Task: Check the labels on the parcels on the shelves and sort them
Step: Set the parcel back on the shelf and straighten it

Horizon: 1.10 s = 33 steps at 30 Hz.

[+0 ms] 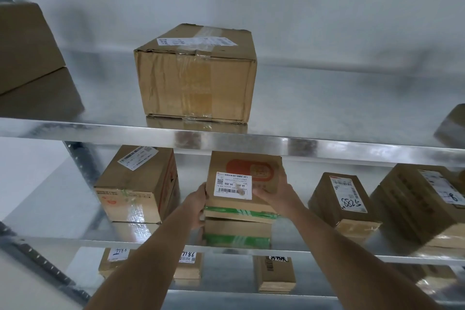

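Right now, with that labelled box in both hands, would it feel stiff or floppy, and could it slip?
The box looks stiff: its cardboard edges stay straight. Probably light, since left hand and right hand hold it tilted. Slipping seems unlikely; matte cardboard grips.

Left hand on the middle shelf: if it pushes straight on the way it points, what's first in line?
Already there: the left hand grips the labelled cardboard parcel's left side. Beyond, probably just bare metal shelf; depth unclear.

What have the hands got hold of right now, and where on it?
Both hands hold the brown cardboard parcel with green tape on the middle shelf: left hand on its left side, right hand on its right side, thumb over the top face.
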Tool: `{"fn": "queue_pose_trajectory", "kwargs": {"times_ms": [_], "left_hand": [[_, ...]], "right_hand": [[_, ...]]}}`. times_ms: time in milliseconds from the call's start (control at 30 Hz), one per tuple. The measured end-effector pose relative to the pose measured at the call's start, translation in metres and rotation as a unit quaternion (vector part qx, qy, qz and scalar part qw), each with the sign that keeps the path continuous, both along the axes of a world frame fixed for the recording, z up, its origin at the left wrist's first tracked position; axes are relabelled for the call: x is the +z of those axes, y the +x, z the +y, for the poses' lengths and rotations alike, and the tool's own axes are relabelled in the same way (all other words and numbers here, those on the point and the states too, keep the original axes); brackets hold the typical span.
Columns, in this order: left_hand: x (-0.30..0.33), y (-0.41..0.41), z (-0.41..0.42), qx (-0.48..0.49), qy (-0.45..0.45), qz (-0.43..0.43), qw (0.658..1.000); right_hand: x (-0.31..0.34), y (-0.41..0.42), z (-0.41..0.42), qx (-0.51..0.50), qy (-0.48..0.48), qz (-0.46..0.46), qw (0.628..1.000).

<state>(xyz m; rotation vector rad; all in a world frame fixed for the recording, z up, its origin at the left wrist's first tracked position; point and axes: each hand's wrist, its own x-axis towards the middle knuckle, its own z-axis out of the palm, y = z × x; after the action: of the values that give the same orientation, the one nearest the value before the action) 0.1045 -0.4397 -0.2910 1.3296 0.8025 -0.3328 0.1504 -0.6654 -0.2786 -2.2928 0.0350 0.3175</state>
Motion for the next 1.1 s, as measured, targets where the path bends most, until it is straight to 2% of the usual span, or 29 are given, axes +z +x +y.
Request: {"fn": "queue_pose_trajectory", "kwargs": {"times_ms": [100,333,467,567,900,1100], "left_hand": [[0.006,0.004,0.002,0.024,-0.025,-0.018,0.999],[0.004,0.009,0.005,-0.017,-0.02,-0.032,0.999],[0.004,0.008,0.004,-0.026,-0.033,-0.033,0.999],[-0.002,0.007,0.003,-0.028,-0.033,-0.034,0.998],[-0.008,0.008,0.004,-0.04,-0.016,-0.046,0.998],[-0.019,0.011,0.004,-0.035,-0.01,-0.056,0.998]], "right_hand": [[0.002,-0.003,0.0,-0.033,0.029,0.028,0.999],[0.0,-0.003,-0.006,-0.098,0.042,0.015,0.994],[-0.009,-0.006,-0.014,-0.134,0.112,0.05,0.983],[-0.014,-0.008,-0.013,-0.14,0.14,0.049,0.979],[-0.015,-0.009,-0.015,-0.139,0.144,0.046,0.979],[0.003,0.006,-0.018,-0.16,0.18,0.108,0.964]]}}
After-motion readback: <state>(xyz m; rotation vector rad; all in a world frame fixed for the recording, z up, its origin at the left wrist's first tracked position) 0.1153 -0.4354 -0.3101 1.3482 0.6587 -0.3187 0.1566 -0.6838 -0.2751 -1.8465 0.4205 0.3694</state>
